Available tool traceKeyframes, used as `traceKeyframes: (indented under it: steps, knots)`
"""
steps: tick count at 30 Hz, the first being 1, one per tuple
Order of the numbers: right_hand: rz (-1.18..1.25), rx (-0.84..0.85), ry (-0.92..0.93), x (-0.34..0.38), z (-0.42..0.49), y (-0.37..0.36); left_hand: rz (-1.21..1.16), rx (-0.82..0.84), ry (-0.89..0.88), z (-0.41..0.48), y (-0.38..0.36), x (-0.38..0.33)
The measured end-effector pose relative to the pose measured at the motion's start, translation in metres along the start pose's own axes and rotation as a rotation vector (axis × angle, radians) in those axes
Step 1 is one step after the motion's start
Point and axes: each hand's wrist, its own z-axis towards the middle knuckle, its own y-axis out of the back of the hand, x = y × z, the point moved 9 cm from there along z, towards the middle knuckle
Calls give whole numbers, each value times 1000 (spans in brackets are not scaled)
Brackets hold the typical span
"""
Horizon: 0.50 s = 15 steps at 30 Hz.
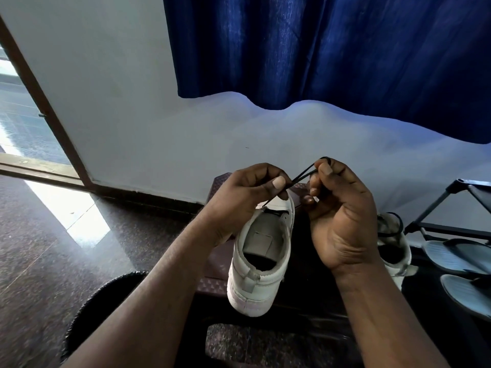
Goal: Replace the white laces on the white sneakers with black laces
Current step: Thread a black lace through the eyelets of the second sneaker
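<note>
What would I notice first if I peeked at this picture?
Two hands in the middle, the left hand and right hand, pulling a black lace tight above a white sneaker. Behind them, a big blue curtain hangs across the top right.

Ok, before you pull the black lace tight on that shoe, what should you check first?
1. Both hands hold the black lace: left hand and right hand pinch it. Ok.
2. Lace taut between the hands: ok.
3. White sneaker steady on the brown stool: ok.
4. Lace through every eyelet: cannot tell, hands hide them.
5. Old white lace gone: none visible, ok.
6. Second sneaker laced: cannot tell.
</note>
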Motion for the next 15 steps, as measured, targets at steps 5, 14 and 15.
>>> traceKeyframes:
  steps: [5, 14, 15]
  knots:
    - [125, -21, -6, 9, 4, 4, 133, -21, 43, -1, 3, 0]
    - [157, 2, 154, 54, 5, 10, 45, -103, 95, -6, 29, -6]
    - [-1, -55, 168, 50, 4, 15, 39, -103, 76, -6, 29, -8]
